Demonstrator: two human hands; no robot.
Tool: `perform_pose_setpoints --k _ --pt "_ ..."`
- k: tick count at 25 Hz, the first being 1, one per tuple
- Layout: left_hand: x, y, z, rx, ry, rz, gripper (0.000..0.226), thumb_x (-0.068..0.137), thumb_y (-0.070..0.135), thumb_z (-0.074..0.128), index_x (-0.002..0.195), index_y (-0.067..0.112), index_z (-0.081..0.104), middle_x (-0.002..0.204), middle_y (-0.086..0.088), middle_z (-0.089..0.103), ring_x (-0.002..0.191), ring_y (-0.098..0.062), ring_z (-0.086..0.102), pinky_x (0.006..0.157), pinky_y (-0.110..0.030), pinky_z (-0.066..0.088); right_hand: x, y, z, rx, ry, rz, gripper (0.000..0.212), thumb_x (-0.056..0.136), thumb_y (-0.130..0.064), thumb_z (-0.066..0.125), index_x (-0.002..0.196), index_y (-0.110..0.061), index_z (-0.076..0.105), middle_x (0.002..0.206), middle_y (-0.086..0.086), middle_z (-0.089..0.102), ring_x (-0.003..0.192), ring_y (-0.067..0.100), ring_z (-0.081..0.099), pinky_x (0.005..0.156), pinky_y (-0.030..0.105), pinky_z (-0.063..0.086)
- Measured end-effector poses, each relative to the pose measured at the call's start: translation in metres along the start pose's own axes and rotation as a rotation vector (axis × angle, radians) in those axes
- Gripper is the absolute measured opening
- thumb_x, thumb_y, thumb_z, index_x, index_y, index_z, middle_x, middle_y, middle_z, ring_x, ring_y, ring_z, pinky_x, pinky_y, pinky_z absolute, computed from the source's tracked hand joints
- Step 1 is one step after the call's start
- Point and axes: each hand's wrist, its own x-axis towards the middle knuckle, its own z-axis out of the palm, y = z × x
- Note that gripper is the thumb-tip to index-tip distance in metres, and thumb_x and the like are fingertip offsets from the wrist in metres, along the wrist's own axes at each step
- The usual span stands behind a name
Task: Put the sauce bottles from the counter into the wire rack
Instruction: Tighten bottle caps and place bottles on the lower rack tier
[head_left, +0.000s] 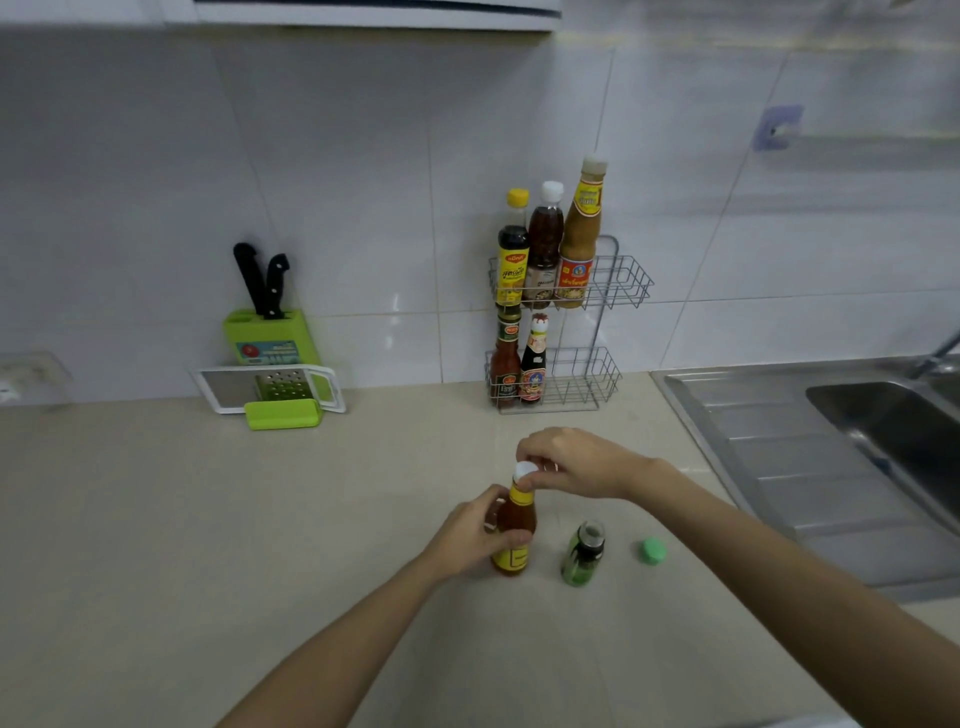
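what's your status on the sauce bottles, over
Left hand grips red sauce bottle, right hand pinches its white cap. Green bottle beside it, green cap lying apart. Wire rack right side free.

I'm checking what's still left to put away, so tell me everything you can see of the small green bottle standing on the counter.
The small green bottle looks like see-through green plastic or glass, with a darker neck and top. It stands upright on the beige counter, right of and apart from the yellow-labelled sauce bottle held by the left hand and right hand. Neither touches it. A round green cap lies on the counter to its right, not touching it.
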Motion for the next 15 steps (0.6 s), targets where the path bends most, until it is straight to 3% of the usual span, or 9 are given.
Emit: perform_pose_setpoints --k 6,11,15 --pt "0.0 0.009 -0.004 -0.092 -0.065 0.009 0.053 0.077 0.044 0.074 0.12 0.021 0.055 0.115 -0.001 0.068 0.105 -0.014 0.066 0.091 -0.034 0.055 -0.001 0.005 -0.008 0.037 -0.021 0.001 0.031 0.096 -0.041 0.049 0.105 -0.012 0.059 0.095 0.005 0.061 0.084 0.017 0.053 0.077 0.038 0.046" --pt "0.016 0.036 -0.019 -0.207 -0.112 0.035 0.046 0.085 0.025 0.071 0.127 0.015 0.055 0.121 -0.003 0.066 0.106 -0.009 0.064 0.087 -0.017 0.053 0.011 0.012 -0.045 0.118 0.032 0.055 0.031 0.101 -0.027 0.041 0.103 -0.004 0.062 0.093 0.006 0.06 0.085 0.018 0.054 0.074 0.029 0.038" --pt "0.029 0.056 -0.032 -0.261 -0.075 0.062 0.046 0.087 0.025 0.069 0.129 0.014 0.055 0.121 -0.003 0.066 0.105 -0.008 0.065 0.085 -0.02 0.055 0.018 0.016 -0.063 0.068 0.074 0.037 0.029 0.098 -0.027 0.049 0.118 -0.009 0.061 0.11 0.007 0.06 0.097 0.019 0.055 0.081 0.029 0.044"
